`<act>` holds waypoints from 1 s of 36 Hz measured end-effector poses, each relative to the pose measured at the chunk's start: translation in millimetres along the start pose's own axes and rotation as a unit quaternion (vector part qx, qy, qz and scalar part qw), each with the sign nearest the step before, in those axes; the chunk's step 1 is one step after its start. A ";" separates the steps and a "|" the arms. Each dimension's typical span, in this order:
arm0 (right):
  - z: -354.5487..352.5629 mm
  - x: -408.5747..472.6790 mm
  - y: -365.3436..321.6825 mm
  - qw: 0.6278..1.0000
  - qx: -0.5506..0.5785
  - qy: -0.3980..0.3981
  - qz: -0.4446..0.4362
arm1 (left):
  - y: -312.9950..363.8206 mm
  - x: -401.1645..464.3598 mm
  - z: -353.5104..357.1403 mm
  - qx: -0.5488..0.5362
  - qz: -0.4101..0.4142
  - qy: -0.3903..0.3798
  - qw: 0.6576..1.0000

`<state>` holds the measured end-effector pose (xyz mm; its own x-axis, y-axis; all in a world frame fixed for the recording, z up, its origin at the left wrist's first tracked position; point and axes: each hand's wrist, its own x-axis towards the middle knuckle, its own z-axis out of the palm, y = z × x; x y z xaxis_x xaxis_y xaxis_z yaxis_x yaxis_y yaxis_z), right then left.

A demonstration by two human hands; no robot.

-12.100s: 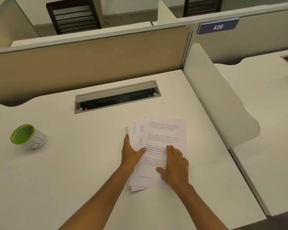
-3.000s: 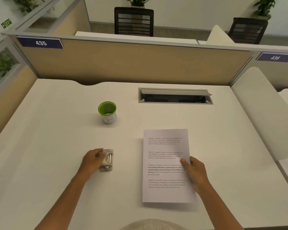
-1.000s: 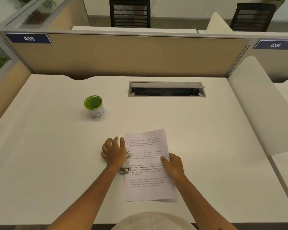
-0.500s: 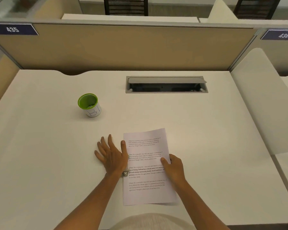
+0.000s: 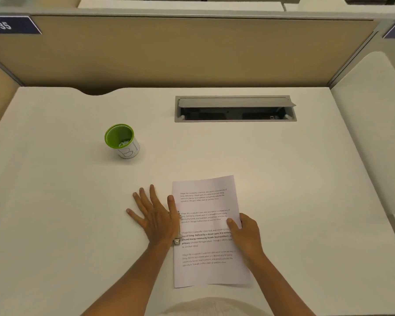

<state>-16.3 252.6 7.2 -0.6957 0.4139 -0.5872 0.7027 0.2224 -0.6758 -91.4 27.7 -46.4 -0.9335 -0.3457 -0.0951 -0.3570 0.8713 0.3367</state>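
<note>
A stack of printed white paper (image 5: 205,229) lies on the white desk (image 5: 294,190) in front of me. A small metal hole punch (image 5: 177,240) sits at the stack's left edge, mostly hidden under my left hand (image 5: 156,216). That hand lies flat with fingers spread straight, its palm pressing down on the punch. My right hand (image 5: 246,236) holds the stack's right edge, thumb on top of the page and fingers curled under.
A green-rimmed white cup (image 5: 121,141) stands at the back left. An open grey cable tray (image 5: 235,108) is set into the desk at the back. A tan partition (image 5: 180,51) closes the far side, a white divider (image 5: 372,133) the right.
My left hand has opened from gripping the punch to lying flat on it, fingers spread. The stack sits slightly tilted, with its left edge in the punch. My head has tilted further down.
</note>
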 end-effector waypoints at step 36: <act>-10.4 -11.4 -7.8 0.998 0.062 -0.005 -0.018 | 4.0 -28.8 -58.7 -0.233 0.115 -0.055 0.964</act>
<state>-12.4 255.3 23.8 -0.7225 0.3992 -0.5645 0.6531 0.1262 -0.7467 -63.9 20.7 12.7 -0.9933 -0.1000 -0.0587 -0.1104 0.6611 0.7421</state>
